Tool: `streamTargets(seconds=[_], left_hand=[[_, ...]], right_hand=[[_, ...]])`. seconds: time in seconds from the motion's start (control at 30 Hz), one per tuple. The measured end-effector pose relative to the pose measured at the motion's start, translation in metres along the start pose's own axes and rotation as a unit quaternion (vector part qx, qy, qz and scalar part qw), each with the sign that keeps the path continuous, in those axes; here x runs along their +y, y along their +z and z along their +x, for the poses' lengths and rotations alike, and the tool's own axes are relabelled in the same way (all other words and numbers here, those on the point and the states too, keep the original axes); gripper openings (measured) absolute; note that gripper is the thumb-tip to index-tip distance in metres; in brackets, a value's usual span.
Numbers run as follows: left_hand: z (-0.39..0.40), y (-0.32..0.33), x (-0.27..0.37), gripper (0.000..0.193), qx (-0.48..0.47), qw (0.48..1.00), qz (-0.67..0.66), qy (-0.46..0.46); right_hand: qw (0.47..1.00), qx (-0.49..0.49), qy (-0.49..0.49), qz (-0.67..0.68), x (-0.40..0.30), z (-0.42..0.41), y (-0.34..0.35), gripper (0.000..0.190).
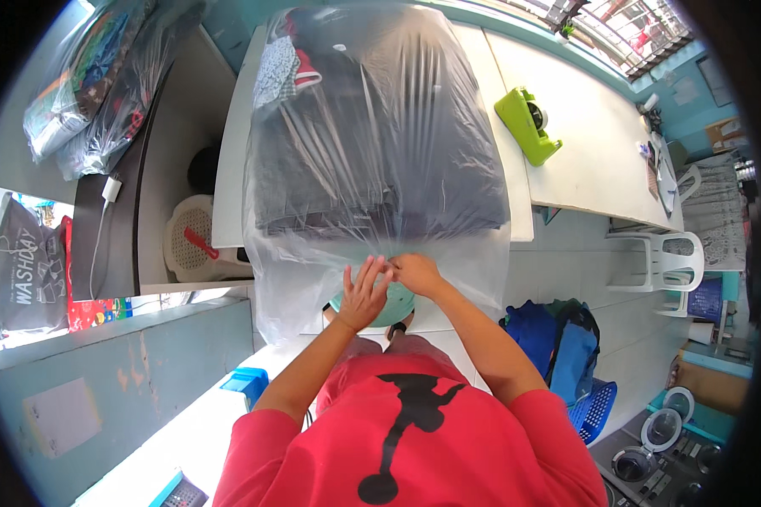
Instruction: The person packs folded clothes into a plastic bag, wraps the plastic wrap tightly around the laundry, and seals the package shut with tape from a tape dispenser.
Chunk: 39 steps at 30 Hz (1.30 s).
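Before me on a white table lies a large clear plastic bag (444, 266) with dark folded cloth (330, 171) inside. A small patterned cloth (275, 73) and a red and white piece (305, 70) show at its upper left. The bag's near end hangs past the table edge, its plastic gathered where my hands meet. My right hand (415, 272) pinches the gathered plastic, its fingers curled. Beside it, my left hand (363, 293) has its fingers extended and spread against the plastic, fingertips close to the right hand. A mint-green rounded thing (398, 305) shows below my hands.
A green tape dispenser (527, 127) stands on the white table to the right. Bagged folded cloths (79, 95) lie at upper left. A white plastic chair (666, 261) and a blue basket (593, 412) with clothes (548, 336) are at right. Washing machines (659, 462) stand at lower right.
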<state>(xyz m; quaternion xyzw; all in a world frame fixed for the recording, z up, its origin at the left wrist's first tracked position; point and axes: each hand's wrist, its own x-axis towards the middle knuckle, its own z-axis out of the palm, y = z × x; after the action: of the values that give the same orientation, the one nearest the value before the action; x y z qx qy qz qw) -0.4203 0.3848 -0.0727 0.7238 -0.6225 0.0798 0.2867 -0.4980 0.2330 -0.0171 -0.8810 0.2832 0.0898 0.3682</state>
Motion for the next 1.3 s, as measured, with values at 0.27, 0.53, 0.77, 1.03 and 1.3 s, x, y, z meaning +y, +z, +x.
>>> streamTargets(seconds=[0.27, 0.53, 0.77, 1.03, 1.3], left_hand=[[0.062, -0.012, -0.041, 0.018, -0.140, 0.989, -0.049, -0.003], [0.113, -0.037, -0.037, 0.021, -0.304, 0.948, -0.036, -0.088], [0.122, -0.034, -0.047, 0.025, -0.384, 0.919, -0.058, -0.070], [0.112, -0.045, -0.024, 0.025, -0.294, 0.950, -0.058, -0.089], [-0.008, -0.007, -0.005, 0.054, -0.039, 0.995, -0.088, 0.038]], right_hand=[[0.975, -0.119, 0.080, 0.171, -0.008, 0.002, -0.022, 0.031], [0.896, 0.356, -0.234, -0.129, -0.015, -0.052, 0.047, 0.048], [0.895, 0.395, -0.139, -0.151, 0.013, -0.006, 0.038, 0.040], [0.935, 0.312, -0.118, -0.121, 0.028, 0.009, 0.008, 0.014], [0.986, 0.159, -0.053, -0.020, 0.018, 0.007, -0.030, 0.034]])
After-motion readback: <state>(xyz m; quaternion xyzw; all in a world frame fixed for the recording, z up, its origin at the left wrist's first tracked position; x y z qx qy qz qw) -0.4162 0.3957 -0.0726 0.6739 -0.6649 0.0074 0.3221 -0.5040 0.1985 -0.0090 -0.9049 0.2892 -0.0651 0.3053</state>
